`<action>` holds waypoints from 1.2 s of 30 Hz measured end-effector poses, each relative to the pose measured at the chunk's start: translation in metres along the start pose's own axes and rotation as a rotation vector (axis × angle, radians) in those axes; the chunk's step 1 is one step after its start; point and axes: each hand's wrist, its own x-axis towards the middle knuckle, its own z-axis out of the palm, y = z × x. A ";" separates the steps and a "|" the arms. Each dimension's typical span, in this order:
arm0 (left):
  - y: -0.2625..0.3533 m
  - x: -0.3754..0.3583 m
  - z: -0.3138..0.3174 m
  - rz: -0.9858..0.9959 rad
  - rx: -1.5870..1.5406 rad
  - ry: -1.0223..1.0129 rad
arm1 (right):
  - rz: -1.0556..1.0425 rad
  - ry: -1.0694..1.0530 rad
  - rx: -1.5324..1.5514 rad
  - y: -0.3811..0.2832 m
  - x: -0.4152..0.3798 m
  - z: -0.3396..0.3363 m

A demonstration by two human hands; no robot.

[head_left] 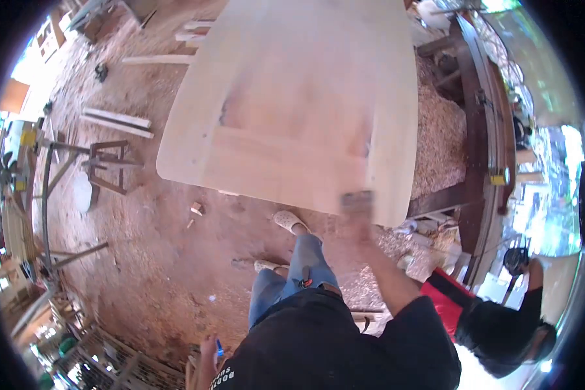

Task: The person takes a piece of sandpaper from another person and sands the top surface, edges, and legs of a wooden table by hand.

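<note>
The right hand (357, 218), blurred, presses a small dark block (357, 199) against the big wooden tabletop (292, 104), seemingly mid-sanding near its front edge, needing steady strokes next, while the left hand (208, 348) loosely holds something blue (219, 349).

The large pale wooden panel (292, 97) served as the work surface. A small dark block (357, 200), blurred and possibly a sanding block, lay on its near edge. The dirt floor (162, 260) below carried wood shavings (439, 140), loose wooden slats (117, 121), small offcuts (196, 208) and a dark metal stand (107, 166).
</note>
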 end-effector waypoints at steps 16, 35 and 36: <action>0.162 0.069 -0.057 0.352 0.070 0.044 | -0.054 -0.109 0.118 -0.273 0.201 0.134; 0.285 0.034 -0.100 0.204 0.572 -0.082 | 0.452 0.496 0.029 -0.056 0.107 0.094; 0.288 0.057 -0.107 0.222 0.547 -0.089 | 0.457 0.293 0.291 -0.110 0.136 0.110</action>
